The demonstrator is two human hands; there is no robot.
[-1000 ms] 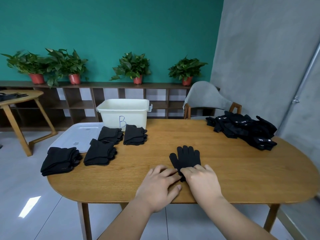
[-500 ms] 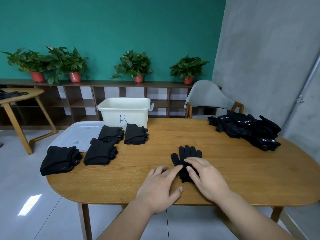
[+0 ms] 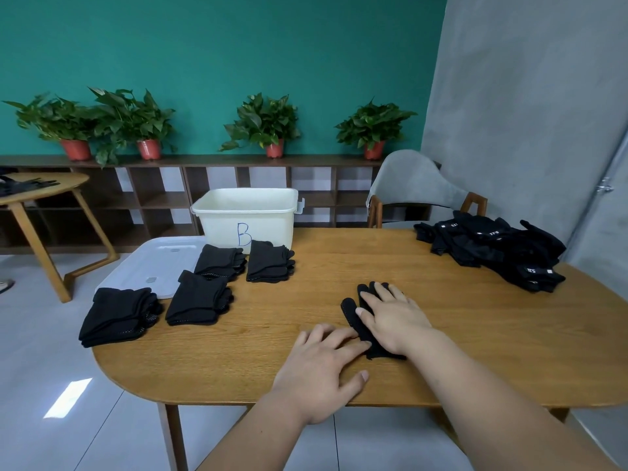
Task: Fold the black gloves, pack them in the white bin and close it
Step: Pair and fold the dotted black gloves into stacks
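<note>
At the lower centre of the frame the left hand (image 3: 326, 365) lies flat on the worktop (image 3: 475, 351), fingers straight. Its fingertips reach the cuff end of a single black glove (image 3: 349, 310). Just beyond, the right hand (image 3: 390, 321) presses palm-down on that glove with fingers spread, gripping nothing. It covers most of the fabric, so only the glove's thumb, fingertips and cuff show around it.

This looks like the smoothing stage before a fold: the glove is flat and not yet doubled over. The next move probably calls for pinning one end while the other hand lifts and turns the free end across, keeping the edges square.

Farther off, at centre left, four folded stacks (image 3: 198, 302) sit in two rows. The nearest left one overlaps a corner of the white lid (image 3: 156, 263), which lies flat on the worktop's left end. Behind them the white bin (image 3: 248, 219), marked with a blue B, stands open, and no gloves can be seen inside it. At the far right a pile of loose gloves (image 3: 492, 249) waits. So folding is well short of done, and packing and closing are not started. A chair (image 3: 414, 185) and a shelf (image 3: 204, 161) of potted plants stand beyond.
</note>
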